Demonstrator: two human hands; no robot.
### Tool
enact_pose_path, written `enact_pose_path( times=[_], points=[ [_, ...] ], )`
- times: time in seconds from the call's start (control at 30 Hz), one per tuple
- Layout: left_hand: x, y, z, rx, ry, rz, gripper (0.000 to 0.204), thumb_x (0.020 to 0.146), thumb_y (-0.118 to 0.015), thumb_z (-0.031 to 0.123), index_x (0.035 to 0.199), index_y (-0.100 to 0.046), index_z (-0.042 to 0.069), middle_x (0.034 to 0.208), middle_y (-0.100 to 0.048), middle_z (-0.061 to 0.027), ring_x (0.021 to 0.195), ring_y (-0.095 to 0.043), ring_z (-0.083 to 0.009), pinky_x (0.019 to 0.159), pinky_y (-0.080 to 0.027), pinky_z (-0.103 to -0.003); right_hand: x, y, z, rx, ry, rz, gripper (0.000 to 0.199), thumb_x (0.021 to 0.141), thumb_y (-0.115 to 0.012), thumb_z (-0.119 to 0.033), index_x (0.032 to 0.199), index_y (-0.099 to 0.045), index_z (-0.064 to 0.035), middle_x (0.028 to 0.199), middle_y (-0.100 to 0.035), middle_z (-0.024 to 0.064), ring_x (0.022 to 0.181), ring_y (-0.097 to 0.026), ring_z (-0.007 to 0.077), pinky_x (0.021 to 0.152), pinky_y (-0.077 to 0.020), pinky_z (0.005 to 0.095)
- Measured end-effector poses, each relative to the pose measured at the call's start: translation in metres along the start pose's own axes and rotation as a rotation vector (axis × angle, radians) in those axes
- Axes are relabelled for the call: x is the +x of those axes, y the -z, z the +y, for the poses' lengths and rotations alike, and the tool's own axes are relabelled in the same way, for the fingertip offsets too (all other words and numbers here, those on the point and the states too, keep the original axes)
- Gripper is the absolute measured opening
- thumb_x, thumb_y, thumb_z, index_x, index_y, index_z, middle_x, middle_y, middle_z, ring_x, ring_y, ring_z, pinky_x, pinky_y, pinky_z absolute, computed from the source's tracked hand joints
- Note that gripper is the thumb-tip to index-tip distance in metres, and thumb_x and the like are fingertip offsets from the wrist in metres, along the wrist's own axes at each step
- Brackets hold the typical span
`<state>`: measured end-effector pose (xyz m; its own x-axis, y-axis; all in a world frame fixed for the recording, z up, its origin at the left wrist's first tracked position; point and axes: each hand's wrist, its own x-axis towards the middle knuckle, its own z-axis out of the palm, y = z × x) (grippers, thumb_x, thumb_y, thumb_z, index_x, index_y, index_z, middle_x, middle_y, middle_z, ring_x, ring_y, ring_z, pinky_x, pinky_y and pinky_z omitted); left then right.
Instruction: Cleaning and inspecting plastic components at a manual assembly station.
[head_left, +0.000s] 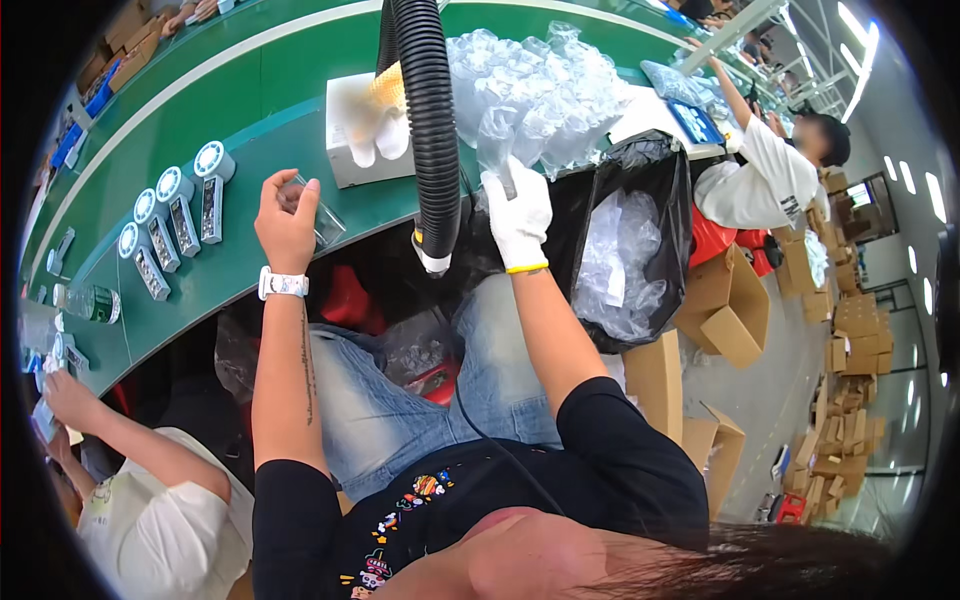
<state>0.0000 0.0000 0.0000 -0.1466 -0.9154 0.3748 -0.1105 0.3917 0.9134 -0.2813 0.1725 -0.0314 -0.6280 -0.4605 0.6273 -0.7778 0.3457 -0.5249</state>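
My bare left hand [287, 220] is closed around a clear, hollow plastic piece [328, 226] at the near edge of the green bench. A white glove covers my right hand [521, 212], whose fingers pinch a clear plastic piece [495, 135] at the near side of a large heap of clear plastic pieces [560, 85]. The exact kind of these pieces cannot be made out. Between my hands hangs a black ribbed hose [428, 120] with a pale nozzle. Behind it stands a white box [345, 160] with a white glove [385, 135] on it.
Several round white-and-blue parts [174, 184] and grey rectangular parts [184, 226] line the bench at left, near a clear bottle [88, 303]. A black-lined bin [640, 160] holds clear plastic at right. Cardboard boxes [735, 305] stand beyond. Co-workers sit on both sides.
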Motion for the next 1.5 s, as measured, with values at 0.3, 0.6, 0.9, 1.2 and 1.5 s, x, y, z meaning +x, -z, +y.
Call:
enact_pose_path(
  times=[0.3, 0.6, 0.9, 1.2, 1.5],
  points=[
    [-0.003, 0.003, 0.005, -0.028, 0.023, -0.065, 0.034, 0.094, -0.076, 0.018, 0.12, -0.063, 0.0, 0.086, -0.068, -0.003, 0.076, -0.06, -0.0084, 0.069, -0.049, -0.025, -0.017, -0.001, 0.022, 0.482, -0.357, 0.041, 0.029, 0.086, -0.084, -0.019, 0.108, -0.073, -0.0025, 0.094, -0.073, 0.0092, 0.084, -0.07, 0.0213, 0.077, -0.0564, 0.0338],
    [0.011, -0.002, -0.032, -0.108, -0.066, -0.004, 0.034, 0.096, -0.077, 0.02, 0.12, -0.063, 0.001, 0.089, -0.068, -0.003, 0.076, -0.059, -0.0076, 0.067, -0.047, -0.024, 0.019, 0.128, 0.179, 1.155, -0.756, -0.302, 0.02, 0.087, -0.079, -0.006, 0.105, -0.072, 0.0002, 0.091, -0.072, 0.0053, 0.075, -0.066, 0.0128, 0.069, -0.0541, 0.0261],
    [0.006, 0.003, -0.023, 0.1, -0.038, 0.024, 0.035, 0.097, -0.074, 0.021, 0.123, -0.064, -0.001, 0.094, -0.069, -0.0053, 0.079, -0.062, -0.0112, 0.074, -0.052, -0.027, 0.023, 0.129, 0.144, 1.118, -0.662, -0.239, 0.015, 0.092, -0.074, -0.005, 0.106, -0.072, -0.0012, 0.094, -0.072, 0.0054, 0.078, -0.066, 0.0127, 0.07, -0.0538, 0.0263],
    [0.045, 0.034, -0.087, 0.366, -0.449, -0.126, 0.036, 0.097, -0.072, 0.017, 0.126, -0.064, -0.004, 0.101, -0.073, -0.0093, 0.082, -0.066, -0.0167, 0.079, -0.055, -0.03, 0.046, 0.224, 0.211, 1.065, -0.557, -0.153, 0.019, 0.091, -0.074, -0.004, 0.11, -0.071, -0.0004, 0.097, -0.072, 0.003, 0.082, -0.065, 0.0125, 0.078, -0.0539, 0.0266],
    [0.065, 0.045, -0.102, 0.03, 0.238, -0.144, 0.039, 0.101, -0.07, 0.019, 0.133, -0.059, 0.001, 0.101, -0.074, -0.0112, 0.071, -0.057, -0.0058, 0.063, -0.049, -0.024, 0.04, 0.22, 0.285, -1.208, -0.15, -0.165, 0.033, 0.098, -0.067, -0.025, 0.122, -0.065, -0.0019, 0.117, -0.064, 0.013, 0.112, -0.06, 0.0244, 0.096, -0.0502, 0.0357]
  ],
)
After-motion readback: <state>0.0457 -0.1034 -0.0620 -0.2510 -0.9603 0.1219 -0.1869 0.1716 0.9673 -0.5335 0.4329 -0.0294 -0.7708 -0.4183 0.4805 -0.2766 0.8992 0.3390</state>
